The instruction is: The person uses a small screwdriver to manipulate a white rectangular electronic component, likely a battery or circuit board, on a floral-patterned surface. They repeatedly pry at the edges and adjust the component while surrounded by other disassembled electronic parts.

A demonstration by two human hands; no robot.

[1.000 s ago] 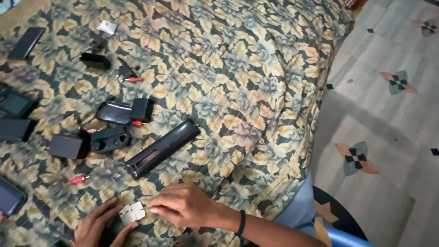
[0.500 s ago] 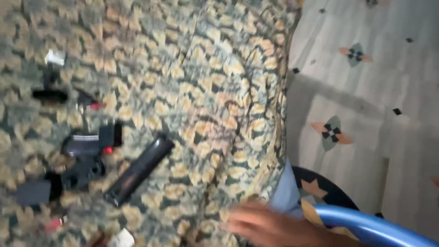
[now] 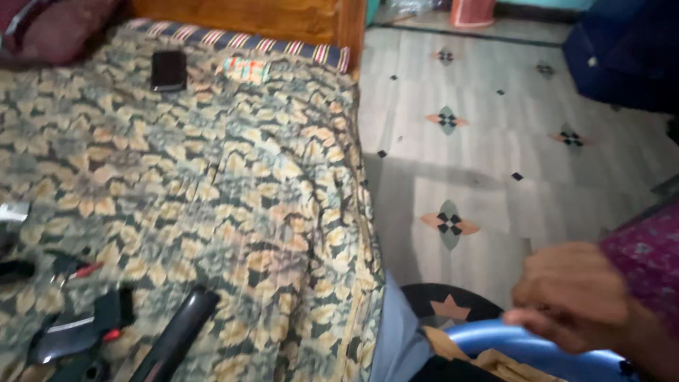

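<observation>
Nearest, at the bottom right, 1 hand (image 3: pixel 573 297) hovers over the curved blue rim (image 3: pixel 523 346) of a tub or chair (too blurred to name), its fingers (image 3: pixel 537 322) drawn together close to that rim; whether they pinch anything I cannot tell, nor can I tell which hand it is. A maroon patterned sleeve (image 3: pixel 643 255) lies just behind it.

On the bed (image 3: pixel 233 191), near its front edge, lies a long black remote (image 3: pixel 177 336), tilted, with a black device with a red spot (image 3: pixel 74 332) just beside it toward the left edge, and a small red-tipped tool (image 3: pixel 74 269) a little farther in. All are well apart from the hand.

Far across the leaf-patterned bedspread, near the back edge, sits a black phone (image 3: pixel 168 71), with a small printed packet (image 3: pixel 244 68) near it. Beyond stands the wooden headboard (image 3: pixel 247 15). The tiled floor (image 3: pixel 495 141) runs along the bed's right edge.
</observation>
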